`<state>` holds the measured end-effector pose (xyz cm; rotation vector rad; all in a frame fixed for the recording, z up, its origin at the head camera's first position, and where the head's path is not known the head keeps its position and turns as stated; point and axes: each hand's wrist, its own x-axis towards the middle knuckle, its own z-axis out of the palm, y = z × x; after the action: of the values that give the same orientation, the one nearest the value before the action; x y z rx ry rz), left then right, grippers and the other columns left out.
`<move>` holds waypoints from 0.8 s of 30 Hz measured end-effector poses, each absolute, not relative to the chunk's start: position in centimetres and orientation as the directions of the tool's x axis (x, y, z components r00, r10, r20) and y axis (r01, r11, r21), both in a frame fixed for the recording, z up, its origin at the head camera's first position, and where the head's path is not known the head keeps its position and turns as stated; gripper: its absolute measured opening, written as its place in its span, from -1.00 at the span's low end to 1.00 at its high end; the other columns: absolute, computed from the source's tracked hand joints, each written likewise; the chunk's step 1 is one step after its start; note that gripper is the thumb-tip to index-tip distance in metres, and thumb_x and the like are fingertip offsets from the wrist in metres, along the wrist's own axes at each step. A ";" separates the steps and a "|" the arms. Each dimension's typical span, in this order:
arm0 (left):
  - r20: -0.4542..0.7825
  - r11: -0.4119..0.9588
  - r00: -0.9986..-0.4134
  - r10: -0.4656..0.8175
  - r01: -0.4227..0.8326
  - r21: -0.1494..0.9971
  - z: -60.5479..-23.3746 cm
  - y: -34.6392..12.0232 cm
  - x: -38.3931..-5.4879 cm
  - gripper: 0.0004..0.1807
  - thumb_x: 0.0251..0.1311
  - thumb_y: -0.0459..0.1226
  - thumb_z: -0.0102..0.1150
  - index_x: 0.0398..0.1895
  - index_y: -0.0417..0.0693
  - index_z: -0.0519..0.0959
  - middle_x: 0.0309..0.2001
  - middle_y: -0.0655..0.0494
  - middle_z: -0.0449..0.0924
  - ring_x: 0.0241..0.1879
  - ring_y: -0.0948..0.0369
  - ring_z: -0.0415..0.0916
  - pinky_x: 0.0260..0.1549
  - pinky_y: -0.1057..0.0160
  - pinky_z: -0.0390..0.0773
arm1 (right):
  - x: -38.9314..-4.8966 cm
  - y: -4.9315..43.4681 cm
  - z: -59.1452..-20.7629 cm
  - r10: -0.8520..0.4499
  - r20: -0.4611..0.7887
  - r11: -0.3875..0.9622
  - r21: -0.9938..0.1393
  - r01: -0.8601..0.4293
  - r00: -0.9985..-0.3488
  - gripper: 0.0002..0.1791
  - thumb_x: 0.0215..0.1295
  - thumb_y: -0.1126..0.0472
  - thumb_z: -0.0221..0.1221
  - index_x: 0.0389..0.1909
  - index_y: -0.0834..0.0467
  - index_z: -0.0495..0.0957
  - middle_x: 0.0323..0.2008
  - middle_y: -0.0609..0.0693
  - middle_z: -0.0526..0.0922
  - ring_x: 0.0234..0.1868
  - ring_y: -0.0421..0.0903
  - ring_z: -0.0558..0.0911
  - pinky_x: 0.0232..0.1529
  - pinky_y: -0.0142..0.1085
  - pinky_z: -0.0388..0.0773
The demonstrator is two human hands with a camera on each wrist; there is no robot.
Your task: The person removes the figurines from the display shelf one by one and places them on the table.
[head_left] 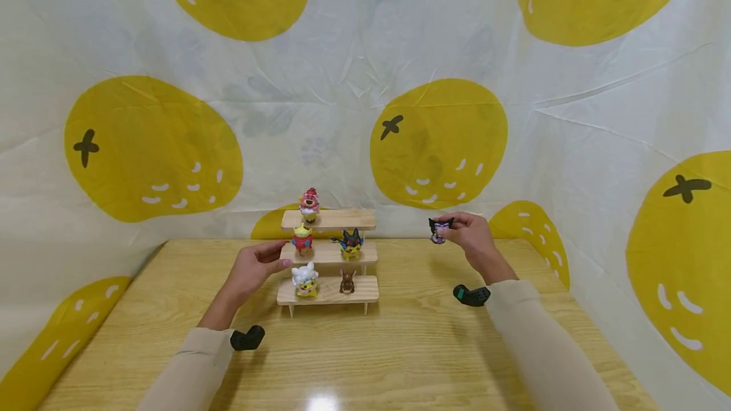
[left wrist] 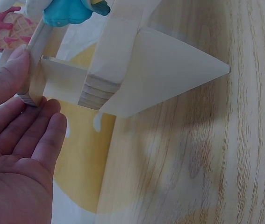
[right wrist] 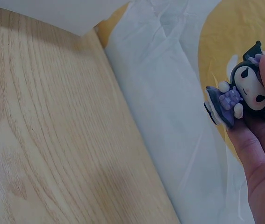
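Black-and-purple figurine (right wrist: 237, 95): head pinched in your right hand (head_left: 471, 238), near the table's (head_left: 422, 347) far edge, likely leaving its base free. Wooden tiered shelf (head_left: 327, 252): left end gripped at mid-height by your left hand (head_left: 254, 267), probably for steadiness.

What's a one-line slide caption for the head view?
Left hand gripping a tiered wooden stand, five figurines aboard; right hand holding another figurine.

the left hand (head_left: 251, 269) grips a tiered shelf (head_left: 345, 219), the right hand (head_left: 475, 238) a black-eared figurine (head_left: 437, 232).
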<state>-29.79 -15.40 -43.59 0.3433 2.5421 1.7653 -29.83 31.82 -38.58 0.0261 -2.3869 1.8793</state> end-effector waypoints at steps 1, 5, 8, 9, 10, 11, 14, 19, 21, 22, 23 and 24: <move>0.104 0.335 -0.975 0.196 0.166 0.928 -43.6 -15.4 -29.8 -0.33 0.38 -0.21 0.37 0.49 -0.24 0.43 0.45 -0.25 0.44 0.45 -0.14 0.44 0.37 -0.07 0.52 | -29.8 31.8 -38.6 0.050 0.090 0.237 -0.969 -0.075 -0.995 -0.59 0.45 0.34 0.27 0.25 0.37 0.59 -0.14 -0.15 0.79 -0.14 -0.28 0.73 -0.04 -0.47 0.69; 0.107 0.336 -0.974 0.197 0.169 0.927 -43.3 -15.4 -29.7 -0.33 0.38 -0.21 0.36 0.48 -0.25 0.43 0.43 -0.26 0.46 0.44 -0.15 0.45 0.36 -0.06 0.53 | -29.9 31.8 -38.8 0.052 0.078 0.231 -0.971 -0.064 -0.996 -0.59 0.44 0.34 0.28 0.26 0.37 0.59 -0.08 -0.08 0.80 -0.14 -0.28 0.73 -0.04 -0.48 0.69; 0.107 0.339 -0.974 0.199 0.171 0.925 -43.4 -15.4 -29.7 -0.33 0.37 -0.20 0.37 0.48 -0.25 0.43 0.44 -0.26 0.45 0.44 -0.15 0.45 0.34 -0.01 0.56 | -29.8 31.9 -38.9 0.055 0.071 0.229 -0.972 -0.057 -0.996 -0.59 0.44 0.34 0.28 0.25 0.38 0.59 -0.07 -0.07 0.80 -0.14 -0.28 0.74 -0.02 -0.47 0.69; 0.105 0.336 -0.974 0.199 0.168 0.927 -43.4 -15.3 -29.7 -0.33 0.37 -0.20 0.37 0.48 -0.26 0.43 0.44 -0.27 0.45 0.44 -0.15 0.45 0.34 0.01 0.57 | -29.8 31.9 -39.0 0.056 0.069 0.231 -0.971 -0.055 -0.996 -0.59 0.44 0.34 0.28 0.25 0.37 0.59 -0.07 -0.07 0.80 -0.14 -0.28 0.74 -0.01 -0.46 0.69; 0.105 0.336 -0.975 0.197 0.168 0.927 -43.5 -15.4 -29.8 -0.33 0.37 -0.21 0.37 0.48 -0.27 0.43 0.44 -0.27 0.45 0.44 -0.15 0.45 0.33 0.02 0.57 | -29.8 31.9 -39.0 0.056 0.068 0.233 -0.971 -0.053 -0.996 -0.59 0.44 0.34 0.28 0.25 0.37 0.59 -0.07 -0.08 0.80 -0.14 -0.28 0.74 0.00 -0.46 0.69; 0.105 0.337 -0.975 0.197 0.168 0.926 -43.6 -15.4 -29.7 -0.32 0.37 -0.21 0.38 0.47 -0.27 0.43 0.43 -0.27 0.45 0.44 -0.15 0.45 0.33 0.02 0.57 | -29.7 31.9 -39.1 0.056 0.069 0.237 -0.970 -0.054 -0.996 -0.59 0.44 0.33 0.28 0.25 0.37 0.59 -0.08 -0.08 0.80 -0.14 -0.28 0.74 0.00 -0.46 0.69; 0.102 0.340 -0.976 0.194 0.164 0.926 -43.6 -15.4 -29.7 -0.33 0.38 -0.21 0.37 0.48 -0.27 0.42 0.44 -0.27 0.45 0.44 -0.16 0.44 0.34 -0.02 0.55 | -29.8 32.0 -39.3 0.058 0.074 0.245 -0.968 -0.058 -0.996 -0.59 0.44 0.33 0.28 0.25 0.37 0.59 -0.09 -0.10 0.80 -0.15 -0.29 0.74 -0.01 -0.48 0.68; 0.099 0.341 -0.976 0.193 0.161 0.926 -43.5 -15.4 -29.8 -0.33 0.38 -0.19 0.37 0.48 -0.23 0.44 0.47 -0.26 0.41 0.46 -0.16 0.42 0.37 -0.10 0.52 | -29.8 32.0 -39.5 0.052 0.081 0.232 -0.970 -0.067 -0.995 -0.58 0.44 0.35 0.28 0.26 0.39 0.58 -0.14 -0.16 0.79 -0.17 -0.31 0.75 -0.05 -0.52 0.68; 0.099 0.339 -0.976 0.191 0.161 0.927 -43.5 -15.4 -29.8 -0.34 0.37 -0.19 0.37 0.47 -0.23 0.45 0.47 -0.25 0.41 0.46 -0.15 0.43 0.37 -0.10 0.52 | -29.7 32.0 -39.6 0.047 0.080 0.221 -0.973 -0.068 -0.996 -0.58 0.44 0.36 0.27 0.26 0.40 0.57 -0.16 -0.17 0.79 -0.17 -0.30 0.75 -0.04 -0.51 0.68; 0.100 0.338 -0.976 0.193 0.162 0.927 -43.5 -15.4 -29.8 -0.34 0.37 -0.19 0.37 0.47 -0.23 0.45 0.47 -0.25 0.41 0.46 -0.15 0.43 0.37 -0.09 0.53 | -29.7 32.0 -39.6 0.046 0.078 0.217 -0.974 -0.067 -0.996 -0.58 0.44 0.36 0.27 0.26 0.40 0.57 -0.17 -0.18 0.79 -0.17 -0.30 0.75 -0.04 -0.50 0.68; 0.100 0.339 -0.976 0.193 0.162 0.927 -43.5 -15.4 -29.8 -0.34 0.37 -0.20 0.37 0.47 -0.24 0.45 0.47 -0.25 0.41 0.46 -0.15 0.42 0.37 -0.09 0.53 | -29.7 32.0 -39.7 0.043 0.077 0.216 -0.974 -0.066 -0.996 -0.58 0.44 0.36 0.27 0.26 0.40 0.57 -0.17 -0.18 0.80 -0.17 -0.30 0.75 -0.03 -0.49 0.68; 0.100 0.338 -0.976 0.193 0.162 0.927 -43.5 -15.4 -29.9 -0.34 0.37 -0.20 0.37 0.47 -0.24 0.45 0.47 -0.24 0.41 0.46 -0.14 0.43 0.36 -0.09 0.53 | -29.7 32.0 -39.7 0.043 0.076 0.214 -0.975 -0.065 -0.996 -0.58 0.44 0.36 0.28 0.26 0.40 0.57 -0.17 -0.18 0.80 -0.17 -0.30 0.75 -0.02 -0.48 0.68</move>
<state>-29.85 -15.39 -43.52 0.3374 2.5473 1.7595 -29.73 31.96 -39.70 0.0218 -2.3795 1.9175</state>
